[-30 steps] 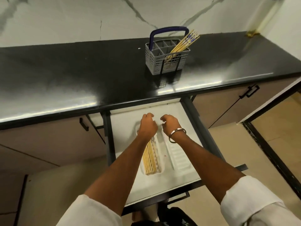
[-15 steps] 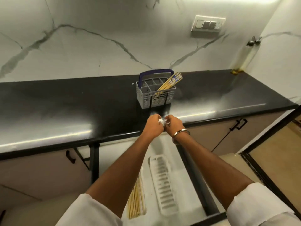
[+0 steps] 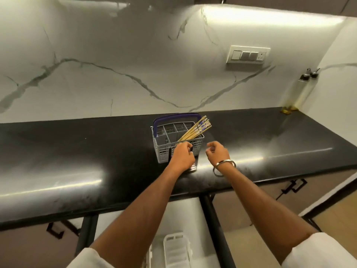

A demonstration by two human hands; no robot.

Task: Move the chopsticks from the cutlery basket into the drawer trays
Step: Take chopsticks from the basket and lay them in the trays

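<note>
A grey cutlery basket point(image 3: 164, 132) with a blue handle stands on the black counter. Several wooden chopsticks point(image 3: 197, 128) with blue patterned tops lean out of its right compartment. My left hand point(image 3: 182, 154) hovers in front of the basket's near wall with fingers loosely curled and nothing in it. My right hand point(image 3: 217, 151), a metal bangle on its wrist, is just right of the basket, also loosely curled with nothing in it. The open drawer point(image 3: 185, 213) lies below, with a white ribbed tray point(image 3: 175, 248) partly in view; a second tray is hidden by my left arm.
The black counter point(image 3: 77, 155) runs left to right under a marble wall. Two glass oil bottles point(image 3: 301, 91) stand at the far right corner. A switch plate point(image 3: 248, 55) is on the wall. Closed cabinets with black handles flank the drawer.
Both hands rose from the drawer trays, came together over the counter edge, then parted near the basket. The view tilted up, so the chopsticks lying in the left tray dropped out of sight.
</note>
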